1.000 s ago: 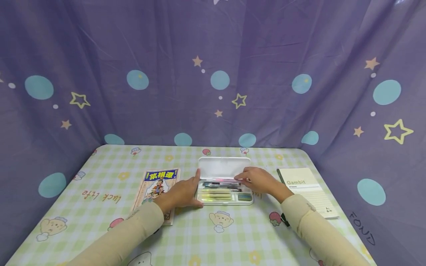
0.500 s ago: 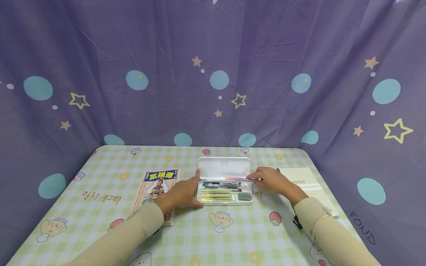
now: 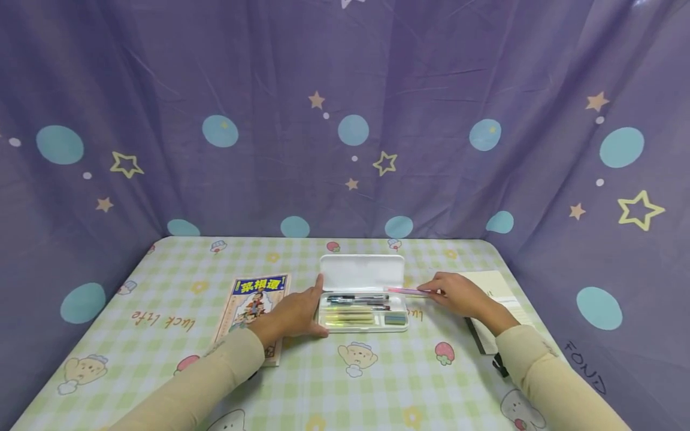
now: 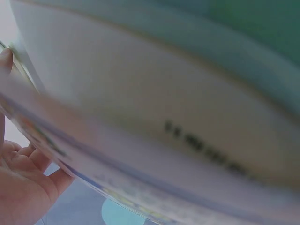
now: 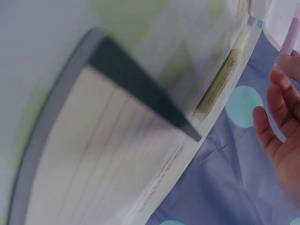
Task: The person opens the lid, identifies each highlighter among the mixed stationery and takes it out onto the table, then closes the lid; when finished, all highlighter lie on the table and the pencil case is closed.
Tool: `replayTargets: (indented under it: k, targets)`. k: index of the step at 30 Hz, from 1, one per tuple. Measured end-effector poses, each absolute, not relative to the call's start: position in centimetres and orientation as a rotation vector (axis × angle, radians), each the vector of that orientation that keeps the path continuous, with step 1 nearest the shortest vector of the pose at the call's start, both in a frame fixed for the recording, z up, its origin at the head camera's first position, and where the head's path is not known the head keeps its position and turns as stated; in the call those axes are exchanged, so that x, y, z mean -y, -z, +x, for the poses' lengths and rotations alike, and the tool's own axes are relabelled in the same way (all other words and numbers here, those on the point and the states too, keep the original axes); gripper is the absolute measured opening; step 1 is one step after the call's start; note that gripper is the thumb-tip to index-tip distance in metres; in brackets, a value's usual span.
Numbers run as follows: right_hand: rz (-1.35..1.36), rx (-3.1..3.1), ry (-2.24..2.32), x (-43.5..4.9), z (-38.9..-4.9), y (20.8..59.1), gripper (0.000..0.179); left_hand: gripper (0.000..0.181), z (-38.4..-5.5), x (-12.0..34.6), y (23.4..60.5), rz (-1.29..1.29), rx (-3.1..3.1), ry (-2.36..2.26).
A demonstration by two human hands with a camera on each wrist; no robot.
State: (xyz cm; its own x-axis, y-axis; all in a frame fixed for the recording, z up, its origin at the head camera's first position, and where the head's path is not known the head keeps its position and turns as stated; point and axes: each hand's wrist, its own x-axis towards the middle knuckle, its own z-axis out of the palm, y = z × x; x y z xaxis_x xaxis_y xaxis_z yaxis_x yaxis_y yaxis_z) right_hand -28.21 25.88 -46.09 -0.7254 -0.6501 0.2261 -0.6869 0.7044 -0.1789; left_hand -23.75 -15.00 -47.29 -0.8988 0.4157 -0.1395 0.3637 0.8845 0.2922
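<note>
A white pencil case (image 3: 362, 270) lies with its lid raised in the middle of the table. Several pens (image 3: 356, 298), yellowish sticks (image 3: 350, 316) and a small blue-green block (image 3: 396, 319) fill its tray. My left hand (image 3: 293, 312) rests at the case's left end, index finger straight beside the lid and thumb along the front corner. To the right of the case, my right hand (image 3: 457, 293) pinches a slim pink pen (image 3: 406, 291) by its right end. The pen's left tip is over the case's back right corner. Both appear at the right edge of the right wrist view.
A comic book (image 3: 253, 305) with a blue title band lies left, partly under my left forearm. On the right, a cream notebook (image 3: 487, 341) with a dark spine is partly covered by my right arm. A purple curtain (image 3: 345, 120) surrounds the checked table (image 3: 377, 383).
My right hand has drawn the pink pen from the back of the pencil case and moved it to the right. The left hand stays in place.
</note>
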Motion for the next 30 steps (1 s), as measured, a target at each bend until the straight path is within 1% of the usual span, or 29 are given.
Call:
replayTargets:
  k: [8, 15, 21, 30]
  targets:
    - [0.989, 2.817, -0.397, -28.0, -27.9, 46.3, 0.025, 0.136, -23.8, 15.0, 47.2, 0.608, -2.860, -0.389]
    - [0.985, 2.830, -0.376, -29.4, -27.8, 47.1, 0.025, 0.138, -23.9, 15.0, 47.3, 0.635, -2.870, -0.378]
    - [0.907, 2.903, -0.384, -30.0, -28.0, 47.2, 0.025, 0.137, -24.1, 15.1, 47.4, 0.643, -2.881, -0.377]
    - [0.917, 2.888, -0.385, -30.4, -28.2, 48.0, 0.024, 0.139, -24.0, 15.1, 47.5, 0.630, -2.874, -0.378]
